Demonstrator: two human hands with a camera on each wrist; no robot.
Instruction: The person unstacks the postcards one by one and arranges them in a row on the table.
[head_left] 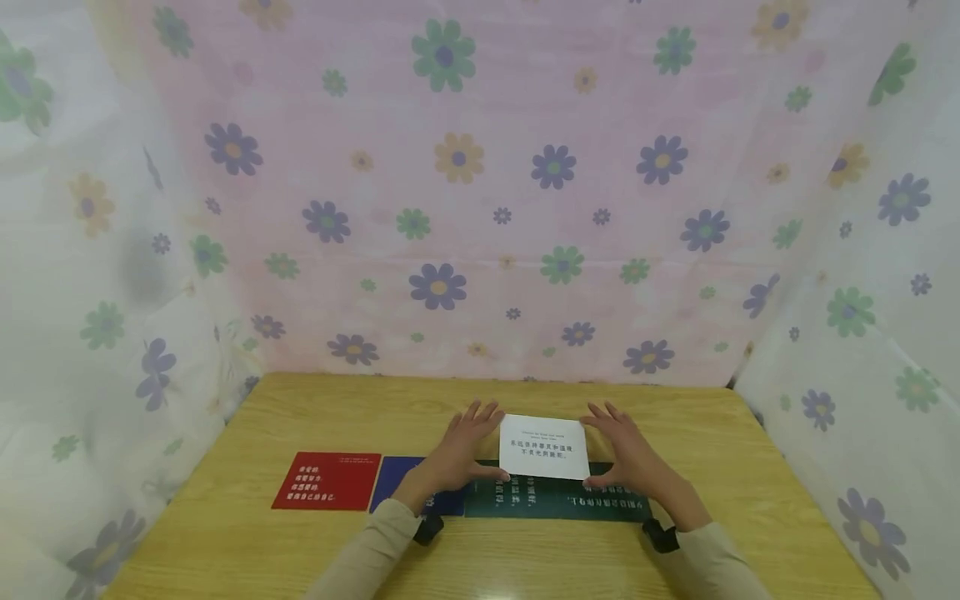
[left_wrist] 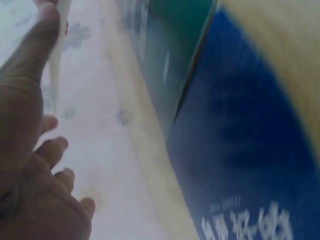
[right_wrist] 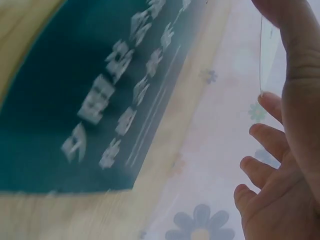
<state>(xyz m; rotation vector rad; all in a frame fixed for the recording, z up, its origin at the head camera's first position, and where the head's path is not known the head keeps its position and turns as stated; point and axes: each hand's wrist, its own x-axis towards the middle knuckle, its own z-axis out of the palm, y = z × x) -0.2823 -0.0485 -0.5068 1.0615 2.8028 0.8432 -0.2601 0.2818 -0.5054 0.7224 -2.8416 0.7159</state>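
Observation:
A white card (head_left: 543,447) printed with dark lettering is held up between both hands, above the row of coloured cards. My left hand (head_left: 458,451) pinches its left side between thumb and forefinger, the other fingers spread. On the right side, my right hand (head_left: 626,454) grips it the same way, thumb at the lower corner and forefinger at the upper one. Below it lie dark green cards (head_left: 555,506) with white lettering, partly covered by the white card in the head view. A blue card (left_wrist: 240,125) lies beside the green, partly behind my left hand in the head view.
A red card (head_left: 330,482) with white lettering lies at the left end of the row. All the cards rest on a wood-grain table (head_left: 360,417). Flower-patterned cloth (head_left: 495,183) hangs behind the table and along both sides.

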